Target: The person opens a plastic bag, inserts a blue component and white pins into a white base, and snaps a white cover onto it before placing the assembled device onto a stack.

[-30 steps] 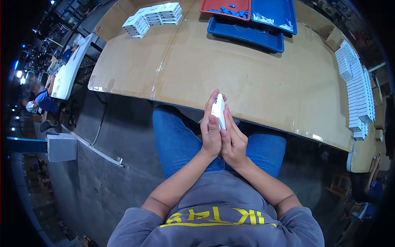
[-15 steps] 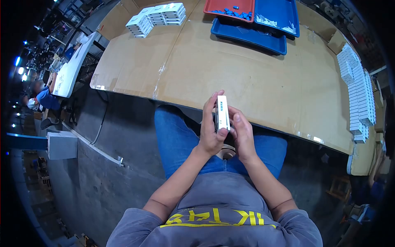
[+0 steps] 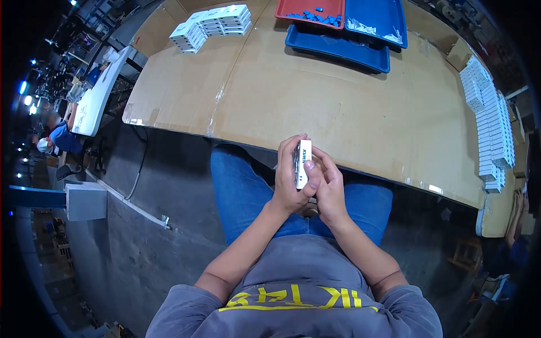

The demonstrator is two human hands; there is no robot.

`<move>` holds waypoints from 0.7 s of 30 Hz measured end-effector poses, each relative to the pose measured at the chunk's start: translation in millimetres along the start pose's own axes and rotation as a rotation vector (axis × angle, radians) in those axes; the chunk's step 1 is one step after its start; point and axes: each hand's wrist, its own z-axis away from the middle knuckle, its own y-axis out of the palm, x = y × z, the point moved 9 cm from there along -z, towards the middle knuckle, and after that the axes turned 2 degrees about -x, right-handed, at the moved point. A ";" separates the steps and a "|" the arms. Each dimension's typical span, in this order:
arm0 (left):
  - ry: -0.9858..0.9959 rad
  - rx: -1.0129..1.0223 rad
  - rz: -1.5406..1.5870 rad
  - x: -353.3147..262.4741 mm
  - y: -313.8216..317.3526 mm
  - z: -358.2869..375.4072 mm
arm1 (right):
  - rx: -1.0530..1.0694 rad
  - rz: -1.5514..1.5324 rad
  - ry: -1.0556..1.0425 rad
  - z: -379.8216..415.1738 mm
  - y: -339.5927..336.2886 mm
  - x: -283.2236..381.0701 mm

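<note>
A small white box-shaped unit [image 3: 305,155] with dark lettering on its narrow face is held upright between both hands, over my lap and close to the table's front edge. My left hand [image 3: 288,177] wraps its left side, the fingers reaching up along it and the thumb near its lower end. From the right, my right hand [image 3: 329,186] closes round the same unit with its thumb pressed on the lettered face. The palms hide most of the unit's sides.
The cardboard-covered table [image 3: 282,96] spreads ahead. White units stand stacked at back left [image 3: 211,26], and small white pieces fill a long stack [image 3: 490,127] at right. A red tray [image 3: 310,8] holds blue pieces, a blue tray [image 3: 375,14] white ones; another blue tray [image 3: 338,50] sits in front.
Both hands and the unit have shifted slightly toward me. The unit's lettered face shows different lettering, and my right thumb has come over onto that face.
</note>
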 end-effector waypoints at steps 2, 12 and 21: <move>0.010 -0.007 0.005 1.2 -1.4 0.7 | 0.014 0.003 -0.008 0.2 1.0 0.9; -0.008 -0.121 0.134 3.1 -12.2 8.8 | 0.116 0.128 -0.147 10.9 12.1 3.0; -0.056 -0.161 0.251 6.1 -12.8 12.1 | 0.133 0.352 -0.307 16.4 17.5 17.5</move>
